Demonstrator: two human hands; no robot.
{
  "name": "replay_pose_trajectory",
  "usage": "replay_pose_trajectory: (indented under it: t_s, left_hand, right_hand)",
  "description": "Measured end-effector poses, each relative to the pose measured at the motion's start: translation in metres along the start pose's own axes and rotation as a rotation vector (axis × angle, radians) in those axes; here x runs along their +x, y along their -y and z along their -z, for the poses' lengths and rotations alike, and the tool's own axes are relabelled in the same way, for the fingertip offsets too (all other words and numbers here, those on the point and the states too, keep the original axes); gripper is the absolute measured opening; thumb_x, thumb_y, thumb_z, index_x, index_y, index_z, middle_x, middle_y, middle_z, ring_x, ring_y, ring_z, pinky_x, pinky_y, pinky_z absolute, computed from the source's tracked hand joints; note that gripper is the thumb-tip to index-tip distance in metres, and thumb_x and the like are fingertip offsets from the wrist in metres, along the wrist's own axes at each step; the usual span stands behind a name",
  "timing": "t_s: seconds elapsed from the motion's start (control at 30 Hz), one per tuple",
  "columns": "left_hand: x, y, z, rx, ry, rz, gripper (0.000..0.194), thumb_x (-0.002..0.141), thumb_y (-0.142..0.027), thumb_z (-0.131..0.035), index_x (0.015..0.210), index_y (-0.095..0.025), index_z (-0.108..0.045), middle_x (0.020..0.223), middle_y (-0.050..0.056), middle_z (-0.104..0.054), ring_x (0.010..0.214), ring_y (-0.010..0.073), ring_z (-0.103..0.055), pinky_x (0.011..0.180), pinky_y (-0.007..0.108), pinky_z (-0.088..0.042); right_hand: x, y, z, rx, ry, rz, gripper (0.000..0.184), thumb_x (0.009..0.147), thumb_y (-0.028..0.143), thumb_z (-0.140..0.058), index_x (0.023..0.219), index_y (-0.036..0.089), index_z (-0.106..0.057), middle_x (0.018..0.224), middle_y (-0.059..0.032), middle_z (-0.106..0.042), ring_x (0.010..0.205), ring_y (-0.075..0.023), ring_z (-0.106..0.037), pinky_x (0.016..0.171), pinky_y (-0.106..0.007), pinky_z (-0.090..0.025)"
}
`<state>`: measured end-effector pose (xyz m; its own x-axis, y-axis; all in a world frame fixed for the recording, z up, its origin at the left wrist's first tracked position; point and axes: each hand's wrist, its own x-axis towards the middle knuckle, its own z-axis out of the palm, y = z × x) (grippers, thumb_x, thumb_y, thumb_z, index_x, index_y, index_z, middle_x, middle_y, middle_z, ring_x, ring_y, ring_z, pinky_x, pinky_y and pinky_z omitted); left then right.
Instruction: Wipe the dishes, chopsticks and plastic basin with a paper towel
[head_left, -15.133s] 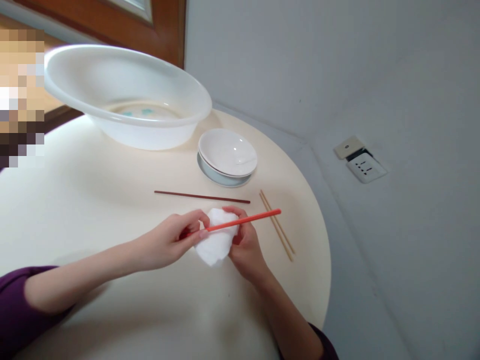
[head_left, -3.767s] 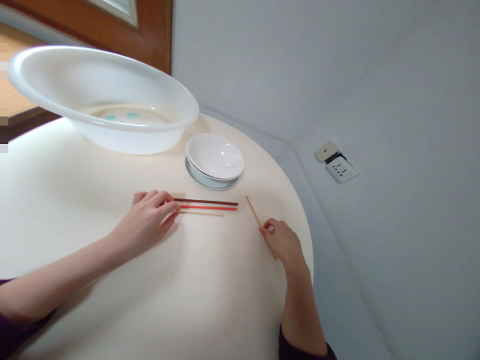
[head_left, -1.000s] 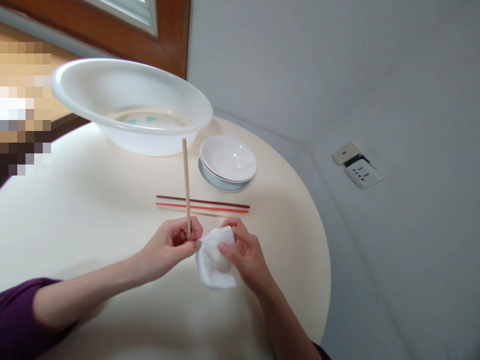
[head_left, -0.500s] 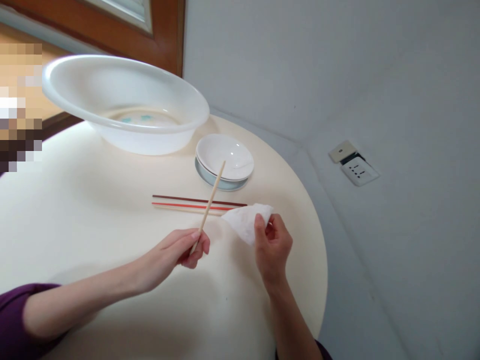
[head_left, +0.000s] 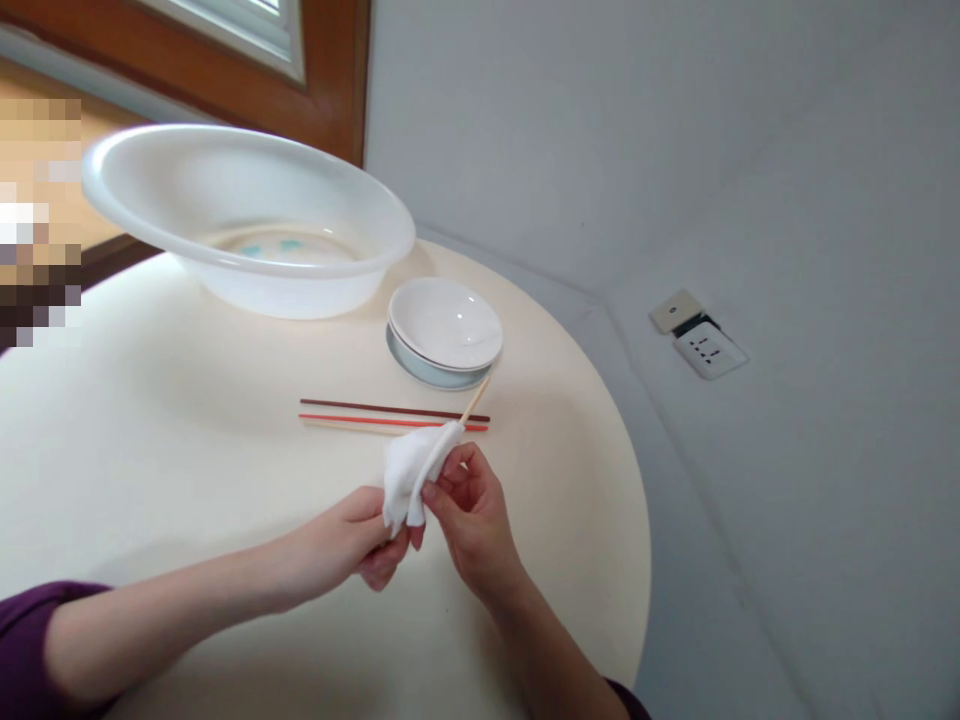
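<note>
A pale wooden chopstick (head_left: pixel 475 398) is in my left hand (head_left: pixel 367 535), whose fingers are closed round its lower end. That end is hidden by a white tissue (head_left: pixel 418 462) wrapped over the stick. My right hand (head_left: pixel 472 505) pinches the tissue around the chopstick, thumb toward me. Only the chopstick's tip sticks out, pointing up and right toward the dishes. Just beyond my hands lie a dark brown chopstick (head_left: pixel 390 409), a red chopstick (head_left: pixel 360 420) and a pale one (head_left: pixel 345 427), side by side on the table.
Stacked white dishes (head_left: pixel 446 325) stand behind the chopsticks. A large white basin (head_left: pixel 300 290) sits at the back left of the round cream table (head_left: pixel 187 440). The grey wall (head_left: pixel 525 120) with a power socket (head_left: pixel 710 350) runs close along the table's right side.
My right hand has moved left with the tissue and laid it over the chopstick. The chopstick now leans further right, and my left hand has dropped slightly.
</note>
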<state>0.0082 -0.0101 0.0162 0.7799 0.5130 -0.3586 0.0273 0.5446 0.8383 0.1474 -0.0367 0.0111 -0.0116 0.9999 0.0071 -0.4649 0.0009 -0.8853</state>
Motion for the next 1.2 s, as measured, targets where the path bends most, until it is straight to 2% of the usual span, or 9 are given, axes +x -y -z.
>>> replay_pose_trajectory:
  t_s: [0.27,0.37,0.47,0.53,0.63,0.73,0.87,1.0,1.2]
  left_hand:
    - [-0.005,-0.013,-0.002,-0.007,0.084,0.153,0.048,0.068,-0.064,-0.055,0.060,-0.018,-0.044,0.047,-0.010,-0.025,0.043,0.0059,-0.019,0.045,0.025,-0.018]
    - [-0.005,-0.013,-0.001,0.021,0.095,0.159,0.048,0.068,-0.064,-0.056,0.060,-0.018,-0.046,0.047,-0.010,-0.026,0.044,0.0061,-0.020,0.045,0.025,-0.018]
    - [-0.006,-0.015,0.002,0.068,0.086,0.153,0.047,0.069,-0.063,-0.056,0.064,-0.016,-0.051,0.046,-0.010,-0.026,0.043,0.0059,-0.021,0.044,0.024,-0.020]
    - [-0.008,-0.019,0.006,0.074,0.073,0.144,0.046,0.071,-0.060,-0.057,0.080,-0.014,-0.059,0.043,-0.011,-0.028,0.039,0.0055,-0.023,0.041,0.023,-0.021]
    - [-0.015,-0.031,0.019,-0.008,0.018,0.065,0.047,0.074,-0.047,-0.062,0.110,-0.017,-0.057,0.040,-0.009,-0.042,0.034,0.0074,-0.037,0.040,0.023,-0.030]
    - [-0.022,-0.045,0.032,-0.177,-0.040,-0.092,0.035,0.067,-0.032,-0.071,0.097,-0.015,-0.067,0.058,0.004,-0.065,0.054,0.0178,-0.062,0.055,0.031,-0.048]
    - [-0.027,-0.055,0.040,-0.346,-0.084,-0.248,0.032,0.060,-0.030,-0.074,0.086,-0.012,-0.072,0.079,0.013,-0.072,0.075,0.0297,-0.067,0.071,0.043,-0.054]
    - [-0.021,-0.048,0.036,-0.335,-0.214,-0.309,0.030,0.065,-0.026,-0.073,0.092,-0.014,-0.070,0.076,0.008,-0.072,0.076,0.0236,-0.067,0.077,0.039,-0.054]
    - [-0.007,-0.029,0.029,-0.045,-0.195,-0.355,0.031,0.073,-0.043,-0.066,0.083,-0.014,-0.063,0.057,0.002,-0.064,0.061,0.0166,-0.062,0.066,0.032,-0.052]
  right_hand:
    - [0.012,0.027,0.014,-0.110,-0.325,0.138,0.045,0.062,0.037,-0.077,0.084,0.025,-0.040,0.065,0.0049,-0.067,0.056,-0.0117,-0.061,0.053,-0.022,-0.047]
    - [0.014,0.037,0.027,-0.149,-0.429,0.200,0.049,0.060,0.036,-0.077,0.096,0.027,-0.045,0.072,0.0029,-0.070,0.060,-0.0133,-0.063,0.055,-0.024,-0.049]
    - [0.014,0.040,0.042,-0.203,-0.471,0.263,0.040,0.061,0.034,-0.077,0.094,0.024,-0.056,0.075,0.0006,-0.071,0.064,-0.0128,-0.064,0.057,-0.023,-0.050]
    - [0.012,0.040,0.050,-0.262,-0.468,0.277,0.029,0.063,0.032,-0.076,0.087,0.021,-0.063,0.074,0.0001,-0.071,0.065,-0.0118,-0.064,0.058,-0.022,-0.050]
    - [0.011,0.039,0.056,-0.343,-0.443,0.277,0.021,0.065,0.030,-0.076,0.082,0.021,-0.069,0.073,0.0002,-0.071,0.064,-0.0114,-0.064,0.059,-0.022,-0.052]
    - [0.011,0.038,0.056,-0.415,-0.408,0.285,0.017,0.065,0.029,-0.075,0.080,0.022,-0.072,0.072,0.0002,-0.072,0.062,-0.0120,-0.064,0.058,-0.024,-0.053]
    - [0.011,0.035,0.047,-0.456,-0.374,0.254,0.015,0.064,0.029,-0.075,0.077,0.022,-0.073,0.071,-0.0001,-0.072,0.062,-0.0136,-0.064,0.057,-0.026,-0.055]
    - [0.007,0.023,0.033,-0.468,-0.289,0.173,0.013,0.065,0.026,-0.073,0.078,0.022,-0.073,0.072,-0.0001,-0.072,0.062,-0.0149,-0.065,0.058,-0.028,-0.056]
    - [-0.005,-0.002,0.011,-0.548,-0.093,0.084,0.014,0.072,0.023,-0.067,0.085,0.024,-0.073,0.077,-0.0004,-0.073,0.068,-0.0155,-0.066,0.067,-0.029,-0.055]
